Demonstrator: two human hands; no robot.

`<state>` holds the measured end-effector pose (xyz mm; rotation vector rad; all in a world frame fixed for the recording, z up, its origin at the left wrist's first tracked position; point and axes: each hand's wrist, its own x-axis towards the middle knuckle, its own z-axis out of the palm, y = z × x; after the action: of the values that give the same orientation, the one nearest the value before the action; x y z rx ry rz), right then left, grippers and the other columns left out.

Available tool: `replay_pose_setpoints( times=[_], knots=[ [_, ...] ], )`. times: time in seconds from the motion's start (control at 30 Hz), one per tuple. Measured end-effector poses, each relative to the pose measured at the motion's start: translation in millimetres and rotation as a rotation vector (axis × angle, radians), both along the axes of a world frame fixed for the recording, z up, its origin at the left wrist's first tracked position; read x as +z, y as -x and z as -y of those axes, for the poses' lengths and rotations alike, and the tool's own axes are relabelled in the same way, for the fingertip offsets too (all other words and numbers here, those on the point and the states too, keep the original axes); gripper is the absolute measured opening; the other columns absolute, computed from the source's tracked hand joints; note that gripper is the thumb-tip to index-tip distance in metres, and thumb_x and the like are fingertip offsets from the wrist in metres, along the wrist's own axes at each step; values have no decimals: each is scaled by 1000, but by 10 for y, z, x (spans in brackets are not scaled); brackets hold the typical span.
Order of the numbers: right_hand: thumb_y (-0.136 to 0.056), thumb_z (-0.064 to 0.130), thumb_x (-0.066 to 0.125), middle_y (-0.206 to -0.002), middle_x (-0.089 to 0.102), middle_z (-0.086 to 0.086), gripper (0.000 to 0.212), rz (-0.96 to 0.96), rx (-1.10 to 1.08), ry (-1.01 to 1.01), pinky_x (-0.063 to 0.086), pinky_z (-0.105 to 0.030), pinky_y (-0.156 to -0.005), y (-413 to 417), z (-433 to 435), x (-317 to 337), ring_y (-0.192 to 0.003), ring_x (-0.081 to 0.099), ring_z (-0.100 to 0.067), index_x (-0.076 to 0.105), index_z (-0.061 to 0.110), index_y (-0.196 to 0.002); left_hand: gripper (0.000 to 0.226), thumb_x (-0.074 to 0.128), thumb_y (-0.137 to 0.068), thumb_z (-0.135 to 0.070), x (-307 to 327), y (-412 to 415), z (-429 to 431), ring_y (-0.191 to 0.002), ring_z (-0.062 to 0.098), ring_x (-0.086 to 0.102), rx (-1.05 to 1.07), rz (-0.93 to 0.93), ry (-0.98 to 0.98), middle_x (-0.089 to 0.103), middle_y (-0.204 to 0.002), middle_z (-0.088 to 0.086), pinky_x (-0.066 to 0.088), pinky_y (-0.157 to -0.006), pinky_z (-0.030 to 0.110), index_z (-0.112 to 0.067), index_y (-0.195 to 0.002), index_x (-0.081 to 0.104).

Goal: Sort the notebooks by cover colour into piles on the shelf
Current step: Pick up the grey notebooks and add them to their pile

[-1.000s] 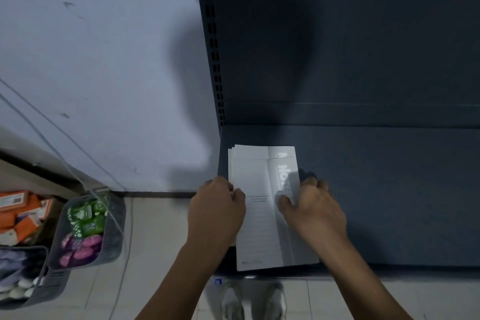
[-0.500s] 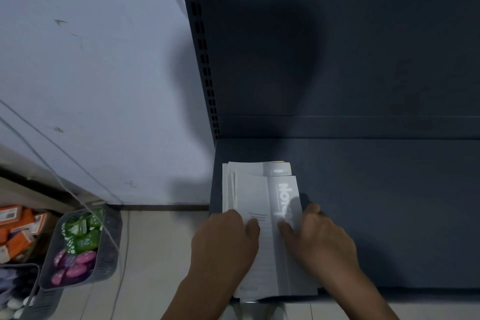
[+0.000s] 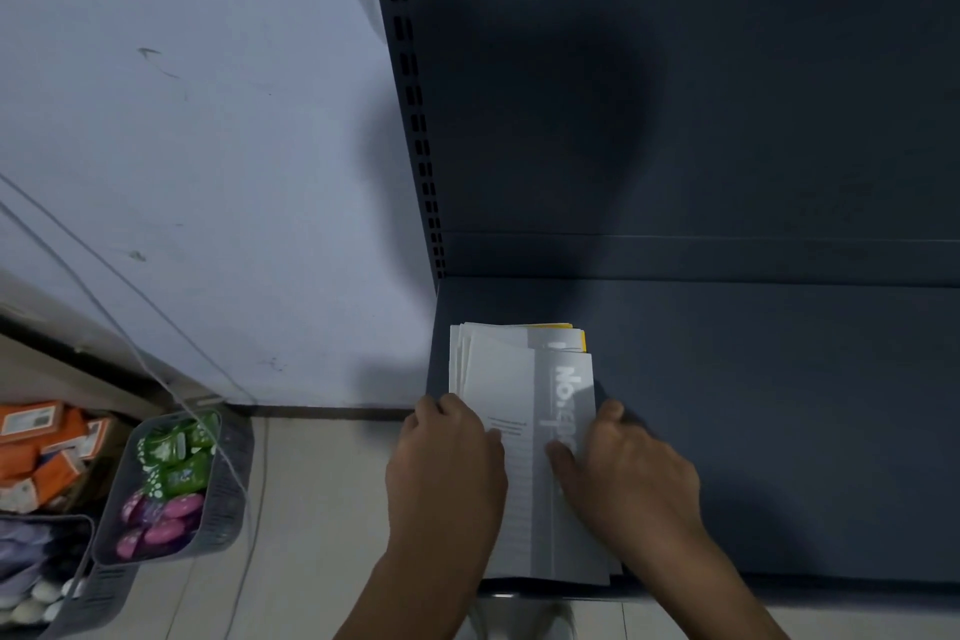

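A stack of notebooks (image 3: 524, 379) lies at the left end of the dark grey shelf (image 3: 753, 405), near its front edge. The top one has a grey and white cover with pale lettering. Several more grey covers fan out beneath it, and a yellow cover (image 3: 558, 327) peeks out at the far end. My left hand (image 3: 449, 463) grips the stack's left side, fingers curled over the top cover. My right hand (image 3: 623, 468) holds the right side, thumb on the cover and fingers round the edge.
A pale wall (image 3: 208, 172) stands left of the shelf's slotted upright (image 3: 415, 120). On the floor at lower left sit a grey basket (image 3: 166, 489) of green and pink packets and orange boxes (image 3: 36, 447). A thin cable (image 3: 156, 307) hangs across them.
The top notebook has slid toward me, so the covers beneath and a yellow one now show at the far end. Both hands stay on the stack's sides.
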<state>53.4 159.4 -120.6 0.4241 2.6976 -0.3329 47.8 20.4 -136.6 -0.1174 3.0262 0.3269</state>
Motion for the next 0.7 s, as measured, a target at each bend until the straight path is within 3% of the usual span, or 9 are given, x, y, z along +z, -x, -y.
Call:
replay_pose_setpoints(
  times=[0.17, 0.33, 0.47, 0.57, 0.7],
  knots=[
    [-100, 57, 46, -131, 59, -2, 48, -1, 37, -33, 48, -35, -86, 7, 17, 17, -123, 58, -22, 44, 15, -125, 37, 50, -100, -48, 53, 9, -8, -103, 14, 60, 55, 30, -40, 60, -117, 0, 42, -72, 19, -16, -119, 51],
    [-100, 56, 46, -136, 53, -4, 51, -2, 40, -14, 50, -37, -89, 21, 20, 2, -130, 51, -22, 45, 14, -129, 24, 60, -97, -40, 48, 90, 42, -74, 3, 55, 182, 97, -416, 61, -92, -7, 38, -53, 13, -20, -103, 48],
    [-101, 55, 44, -136, 52, -4, 50, -11, 57, 0, 50, -37, -89, 4, 13, -6, -131, 49, -22, 45, 14, -129, 15, 52, -103, -32, -13, 120, 22, -73, -2, 49, 220, 228, -635, 51, -86, -14, 35, -54, 10, -19, -109, 47],
    [-100, 56, 44, -136, 52, -4, 51, -15, 62, 8, 50, -37, -89, -5, -12, -14, -130, 50, -22, 45, 13, -129, 21, 53, -103, -33, -34, 86, 9, -76, 7, 51, 226, 210, -572, 54, -95, -6, 37, -56, 16, -16, -116, 48],
    [-100, 55, 45, -135, 53, -5, 50, -25, 64, 20, 50, -37, -88, -20, -26, -29, -128, 51, -22, 45, 13, -128, 31, 54, -99, -40, -40, 15, -25, -102, 13, 40, 186, 55, -353, 49, -117, 2, 36, -79, 21, -14, -117, 53]
  ],
)
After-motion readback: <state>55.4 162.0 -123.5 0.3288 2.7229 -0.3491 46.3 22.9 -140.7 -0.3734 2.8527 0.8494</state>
